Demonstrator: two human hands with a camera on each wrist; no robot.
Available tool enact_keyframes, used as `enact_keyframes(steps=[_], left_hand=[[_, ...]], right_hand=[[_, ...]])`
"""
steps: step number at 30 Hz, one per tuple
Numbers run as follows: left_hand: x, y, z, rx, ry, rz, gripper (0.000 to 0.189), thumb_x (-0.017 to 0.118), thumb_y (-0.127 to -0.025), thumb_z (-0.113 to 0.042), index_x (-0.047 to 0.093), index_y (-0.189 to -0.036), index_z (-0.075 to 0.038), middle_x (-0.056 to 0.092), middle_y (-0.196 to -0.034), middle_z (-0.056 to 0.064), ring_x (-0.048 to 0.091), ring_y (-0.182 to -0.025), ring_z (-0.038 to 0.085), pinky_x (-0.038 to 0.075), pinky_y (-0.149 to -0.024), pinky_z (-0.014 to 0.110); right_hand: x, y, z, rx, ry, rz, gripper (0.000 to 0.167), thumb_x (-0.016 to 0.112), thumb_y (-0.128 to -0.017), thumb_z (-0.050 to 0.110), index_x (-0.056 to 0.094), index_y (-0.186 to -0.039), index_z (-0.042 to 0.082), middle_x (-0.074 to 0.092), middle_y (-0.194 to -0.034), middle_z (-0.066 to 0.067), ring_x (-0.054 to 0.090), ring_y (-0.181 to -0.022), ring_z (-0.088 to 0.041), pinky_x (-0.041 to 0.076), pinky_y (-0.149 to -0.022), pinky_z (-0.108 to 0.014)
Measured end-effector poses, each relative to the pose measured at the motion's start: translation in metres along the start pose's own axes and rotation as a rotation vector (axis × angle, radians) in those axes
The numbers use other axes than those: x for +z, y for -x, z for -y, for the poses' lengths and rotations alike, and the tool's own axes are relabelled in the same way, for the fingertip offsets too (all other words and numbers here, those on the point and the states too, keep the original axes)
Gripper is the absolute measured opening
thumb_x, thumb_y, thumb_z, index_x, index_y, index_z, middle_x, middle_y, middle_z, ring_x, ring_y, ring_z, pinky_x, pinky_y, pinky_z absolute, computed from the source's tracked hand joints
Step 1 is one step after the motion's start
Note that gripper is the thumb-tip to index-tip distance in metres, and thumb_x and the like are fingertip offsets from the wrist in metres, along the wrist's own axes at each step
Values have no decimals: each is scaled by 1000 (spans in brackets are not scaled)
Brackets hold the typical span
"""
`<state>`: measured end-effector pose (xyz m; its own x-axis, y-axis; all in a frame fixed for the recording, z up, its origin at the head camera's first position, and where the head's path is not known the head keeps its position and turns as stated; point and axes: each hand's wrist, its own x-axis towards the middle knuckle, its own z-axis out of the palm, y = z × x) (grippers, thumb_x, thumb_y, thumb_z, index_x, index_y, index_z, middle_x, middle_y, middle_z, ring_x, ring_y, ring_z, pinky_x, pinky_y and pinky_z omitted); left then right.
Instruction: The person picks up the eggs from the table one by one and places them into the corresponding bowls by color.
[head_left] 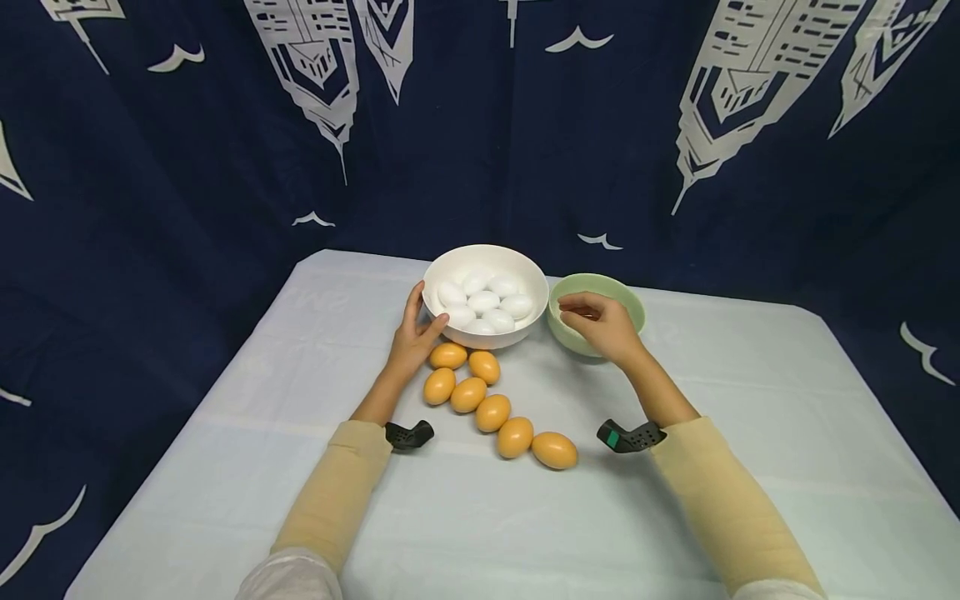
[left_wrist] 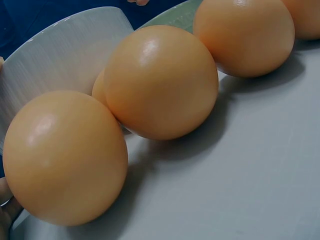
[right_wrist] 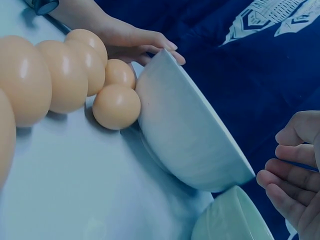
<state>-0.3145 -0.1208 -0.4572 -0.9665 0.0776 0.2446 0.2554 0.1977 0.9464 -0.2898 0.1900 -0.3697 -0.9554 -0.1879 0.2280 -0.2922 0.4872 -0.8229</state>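
My left hand point(head_left: 412, 342) is at the left side of a white bowl point(head_left: 489, 340), its thumb at the front rim and its fingers extended along the outer wall. Inside that bowl lie several white eggs point(head_left: 483, 302). Over a light green bowl point(head_left: 633, 307) hovers my right hand point(head_left: 604, 327), its fingers loosely bent and nothing visible between them; it hides part of that bowl's inside. The right wrist view shows these right fingers point(right_wrist: 292, 182) above the bowls' rims. Several orange-brown eggs point(head_left: 492, 412) lie in a bent line on the table before the white bowl.
A white cloth covers the table point(head_left: 480, 533). Both bowls stand side by side near its back edge. Behind them hangs a dark blue curtain point(head_left: 450, 183) with white building prints. The egg point(head_left: 555, 451) nearest me lies between my two forearms.
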Motion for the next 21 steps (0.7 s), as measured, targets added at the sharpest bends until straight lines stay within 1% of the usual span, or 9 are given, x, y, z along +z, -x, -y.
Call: enact_keyframes(steps=[1, 2, 6, 12, 14, 17, 21], left_hand=[[1, -1, 5, 8, -3, -7, 73, 58, -100, -32, 13, -157, -27, 10, -162, 7, 18, -146, 22, 38, -108, 41], [1, -1, 5, 10, -4, -5, 73, 58, -100, -32, 13, -157, -27, 9, -162, 7, 18, -146, 23, 38, -108, 41], [0, -1, 3, -1, -2, 3, 74, 58, -100, -33, 11, -158, -27, 9, -162, 6, 18, -146, 22, 38, -109, 39], [-2, -2, 0, -16, 38, 35, 77, 59, -99, -26, 11, -158, -17, 7, -162, 12, 13, -147, 26, 35, -110, 44], [-2, -3, 1, -13, 39, 34, 77, 59, -99, -26, 11, -158, -17, 7, -161, 12, 12, -147, 26, 34, -111, 44], [-2, -2, 3, -4, 19, 21, 76, 58, -99, -29, 11, -158, -20, 8, -162, 10, 13, -147, 24, 35, -110, 42], [0, -2, 4, 7, 1, 0, 74, 58, -100, -31, 12, -158, -25, 10, -162, 8, 18, -146, 23, 37, -109, 40]], right_hand=[[-2, 1, -1, 3, -4, -2, 29, 64, -93, 7, 65, -118, -8, 66, -114, -23, 61, -105, -31, 49, -87, -24], [-4, 3, -3, 5, -5, -5, 29, 64, -94, 8, 65, -119, -7, 66, -114, -23, 61, -105, -31, 48, -86, -22], [-11, 9, -6, 18, 0, -18, 31, 63, -94, 12, 64, -120, -6, 65, -115, -22, 61, -103, -26, 48, -84, -18], [-23, 18, -12, 59, 17, -50, 34, 63, -95, 18, 64, -123, -3, 66, -117, -19, 60, -95, -6, 48, -82, -15], [-27, 22, -15, 65, 17, -62, 35, 63, -96, 18, 64, -124, -2, 65, -118, -19, 59, -93, -2, 47, -82, -14], [-33, 27, -18, 62, 20, -79, 36, 62, -96, 18, 63, -125, -4, 65, -118, -21, 58, -91, 2, 47, -80, -12], [-39, 33, -22, 72, 18, -99, 37, 61, -97, 19, 62, -125, -5, 64, -119, -22, 58, -91, 3, 47, -78, -10]])
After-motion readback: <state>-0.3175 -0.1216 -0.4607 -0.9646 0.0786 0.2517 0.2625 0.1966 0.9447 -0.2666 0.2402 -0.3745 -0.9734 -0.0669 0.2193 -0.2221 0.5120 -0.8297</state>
